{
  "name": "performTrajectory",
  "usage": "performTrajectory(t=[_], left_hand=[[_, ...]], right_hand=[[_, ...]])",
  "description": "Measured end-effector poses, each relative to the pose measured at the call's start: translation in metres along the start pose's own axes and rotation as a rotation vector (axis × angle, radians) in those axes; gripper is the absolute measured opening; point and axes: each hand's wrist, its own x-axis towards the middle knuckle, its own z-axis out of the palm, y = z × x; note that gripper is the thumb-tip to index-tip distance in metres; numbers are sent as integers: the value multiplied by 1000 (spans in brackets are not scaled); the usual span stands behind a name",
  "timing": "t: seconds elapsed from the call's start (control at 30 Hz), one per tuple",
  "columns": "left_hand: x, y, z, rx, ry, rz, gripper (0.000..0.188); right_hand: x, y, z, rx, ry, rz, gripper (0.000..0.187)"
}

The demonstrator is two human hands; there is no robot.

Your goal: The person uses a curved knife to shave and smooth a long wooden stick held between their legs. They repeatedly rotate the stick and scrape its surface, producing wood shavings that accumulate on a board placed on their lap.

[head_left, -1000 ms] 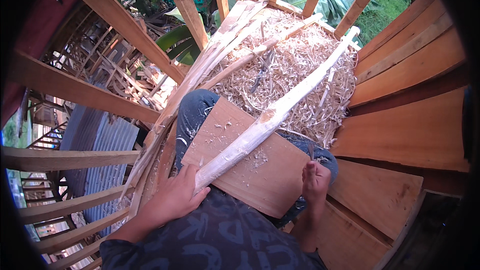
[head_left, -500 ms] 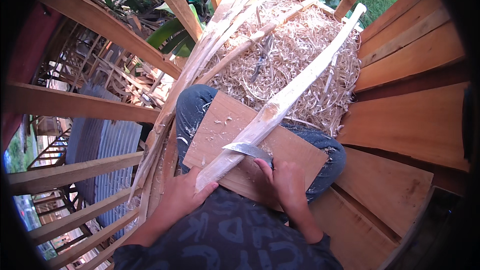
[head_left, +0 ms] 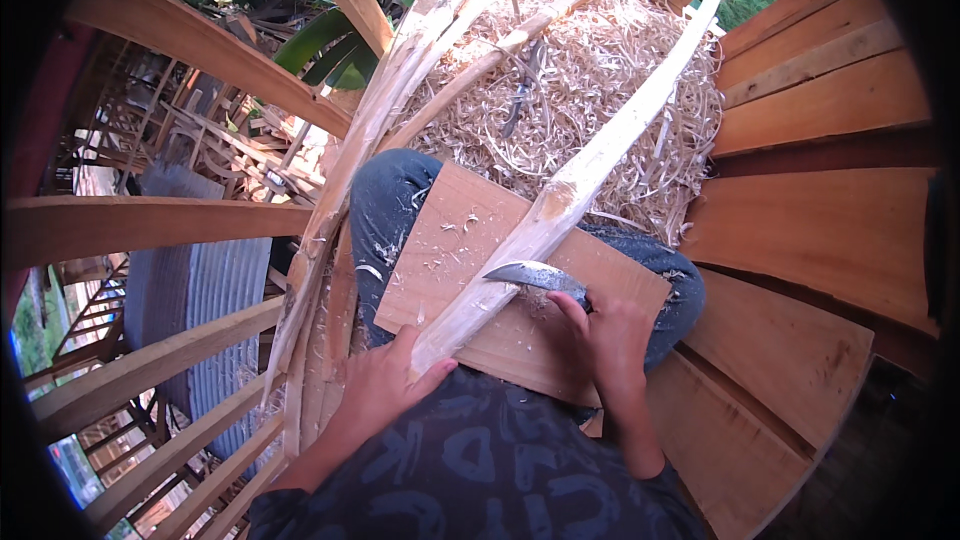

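The left hand (head_left: 385, 380) is wrapped tight around the near end of a long, pale, peeled wooden pole (head_left: 590, 165). The thumb lies across the top of the pole and the fingers curl under it. From this hand the pole runs up and away to the right, and its far end sticks out past a big heap of curly light wood shavings (head_left: 590, 80).

The right hand (head_left: 610, 335) is closed around the handle of a curved grey metal knife (head_left: 535, 275). The handle is hidden inside the fist. The blade sticks out to the left of the fist, and its edge touches the pole just above the left hand. The two hands are near each other, with the blade between them.

Under both hands lies a flat brown wooden board (head_left: 450, 240). It rests across the person's lap, on blue jeans (head_left: 385, 210) dotted with small chips. The pole lies on this board where the knife meets it.

To the left of the left hand, a bundle of thin pale wooden strips (head_left: 350, 170) runs up alongside the leg. To the right of the right hand are wide orange-brown floor planks (head_left: 810, 230). Beyond the strips, brown wooden rails (head_left: 170, 225) cross the view.
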Motion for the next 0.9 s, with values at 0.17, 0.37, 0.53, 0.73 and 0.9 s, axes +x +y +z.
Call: performTrajectory(t=[0.17,0.37,0.53,0.73,0.9], left_hand=[[0,-3,-3,-28,5,24,61],[1,-5,-5,-54,-14,15,62],[-6,-6,-7,-106,-43,-37,60],[-8,-9,-12,-79,-99,-45,55],[-6,-9,-5,-85,-109,-42,56]], right_hand=[[0,-6,-3,29,45,50,59],[-1,-10,1,-53,20,86,59],[16,37,6,-13,301,325,60],[14,46,-47,173,174,412,55],[-19,-12,10,154,22,-5,55]])
